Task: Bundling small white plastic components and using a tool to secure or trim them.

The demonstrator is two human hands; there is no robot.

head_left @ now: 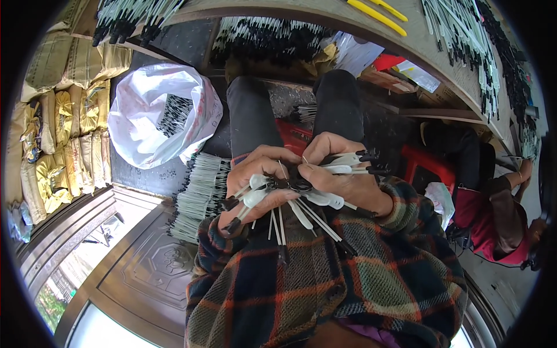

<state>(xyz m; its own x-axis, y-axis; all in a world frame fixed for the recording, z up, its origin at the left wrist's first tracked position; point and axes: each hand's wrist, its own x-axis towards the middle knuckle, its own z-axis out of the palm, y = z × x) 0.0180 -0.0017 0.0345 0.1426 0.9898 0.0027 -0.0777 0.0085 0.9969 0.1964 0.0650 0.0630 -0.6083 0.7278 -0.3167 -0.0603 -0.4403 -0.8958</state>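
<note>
In front of my chest, both hands work close together on a bundle of thin white rods with black ends. My left hand (255, 174) is closed round some of them; flat white paddle-like pieces (253, 199) stick out between its fingers. My right hand (342, 177) is closed on more white rods (339, 169), whose black ends point right. Thin pale wire-like ends stand up by the fingertips of both hands. Dark parts meet between the hands, where fingers partly hide them. Several loose rod ends (325, 225) hang below, over my plaid shirt.
A white plastic bag (133, 93) with bundled rods inside stands at the left. Below it lies a stack of rods (200, 194). More rods and yellow-handled pliers (380, 14) rest on the wooden table (336, 13) ahead. Wrapped packages (81, 113) fill the far left; another person (493, 214) sits at right.
</note>
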